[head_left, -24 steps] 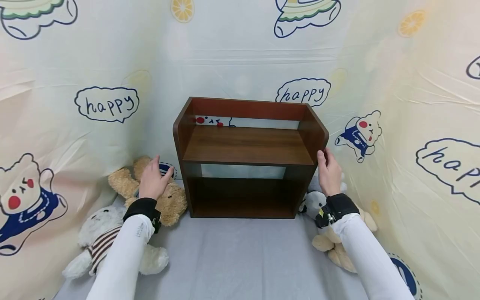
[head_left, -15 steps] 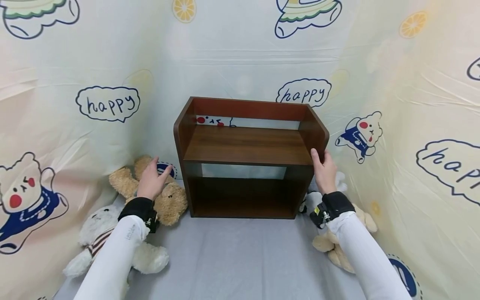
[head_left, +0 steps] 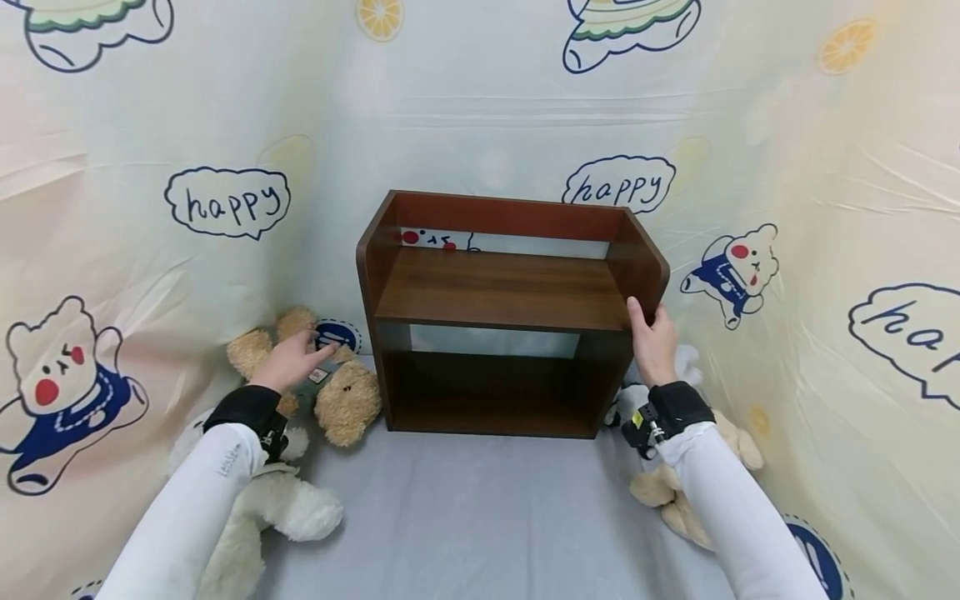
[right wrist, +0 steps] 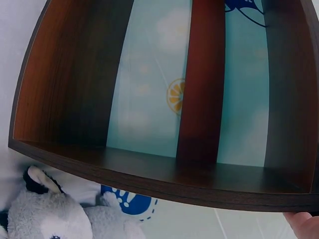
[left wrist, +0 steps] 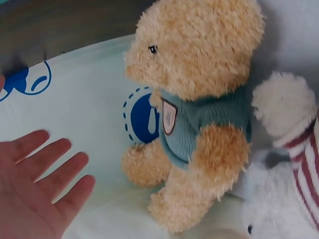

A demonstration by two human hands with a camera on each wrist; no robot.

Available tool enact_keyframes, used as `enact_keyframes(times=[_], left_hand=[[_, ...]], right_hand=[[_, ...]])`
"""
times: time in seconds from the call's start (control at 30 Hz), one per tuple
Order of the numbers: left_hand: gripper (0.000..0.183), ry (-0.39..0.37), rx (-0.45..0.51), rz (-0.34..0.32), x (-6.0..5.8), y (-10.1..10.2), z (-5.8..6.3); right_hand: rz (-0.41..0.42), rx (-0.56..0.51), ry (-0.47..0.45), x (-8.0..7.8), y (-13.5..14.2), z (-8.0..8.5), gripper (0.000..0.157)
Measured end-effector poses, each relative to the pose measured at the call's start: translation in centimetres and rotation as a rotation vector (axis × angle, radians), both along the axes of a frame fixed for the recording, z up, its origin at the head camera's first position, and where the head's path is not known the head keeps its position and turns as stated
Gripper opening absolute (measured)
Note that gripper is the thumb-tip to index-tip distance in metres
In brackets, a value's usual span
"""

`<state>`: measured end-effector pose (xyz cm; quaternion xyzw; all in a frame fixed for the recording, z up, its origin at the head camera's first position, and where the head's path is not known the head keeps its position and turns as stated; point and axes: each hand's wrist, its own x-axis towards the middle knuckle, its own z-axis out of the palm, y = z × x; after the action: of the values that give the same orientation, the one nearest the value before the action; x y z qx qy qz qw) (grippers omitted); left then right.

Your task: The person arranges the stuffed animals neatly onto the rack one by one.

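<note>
Head view: two-tier brown wooden shelf [head_left: 498, 287] upright at centre of frame, on tabletop [head_left: 465, 508] with grey covering, in front of backdrop [head_left: 465, 100] printed with "happy" bubbles, orange slices and cartoon bears. Right hand [head_left: 655, 350] right of centre, gripping right side panel of shelf, thumb at front edge, fingers toward outer face. Left hand [head_left: 288, 364] left of centre, fingers extended, in front of tan teddy bear [head_left: 348, 400]. Teddy bear just beside left side of shelf, head toward lower right. White plush toy [head_left: 281, 508] at lower left, partly hidden by left sleeve [head_left: 187, 508]. Grey plush toy [head_left: 688, 367] and beige plush toy [head_left: 686, 508] right of centre, partly behind right hand and forearm.

Left wrist view: left hand at lower left, fingers spread wide, apart from teddy bear in teal knitted top at centre. White plush toy in striped top at right edge.

Right wrist view: shelf across most of frame, seen sideways, backdrop visible through gaps at rear. Right hand at lower right corner, only partly in view, touching panel edge. Grey plush toy at lower left.
</note>
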<state>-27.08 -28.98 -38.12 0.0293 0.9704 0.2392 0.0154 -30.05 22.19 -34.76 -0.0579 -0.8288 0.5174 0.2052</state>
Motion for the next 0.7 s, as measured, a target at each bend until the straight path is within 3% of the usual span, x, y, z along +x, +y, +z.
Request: enact_keyframes(times=[0.3, 0.53, 0.7], left_hand=[[0.083, -0.103, -0.074, -0.060, 0.4, -0.8, 0.2], [0.073, -0.140, -0.135, -0.087, 0.8, -1.7, 0.5], [0.068, -0.214, -0.164, -0.115, 1.0, -2.3, 0.4]], right_hand=[[-0.010, -0.005, -0.001, 0.0, 0.1, 0.1, 0.060], [-0.038, 0.061, 0.000, -0.3, 0.1, -0.3, 0.053], [-0.039, 0.084, -0.007, -0.6, 0.0, -0.7, 0.052]])
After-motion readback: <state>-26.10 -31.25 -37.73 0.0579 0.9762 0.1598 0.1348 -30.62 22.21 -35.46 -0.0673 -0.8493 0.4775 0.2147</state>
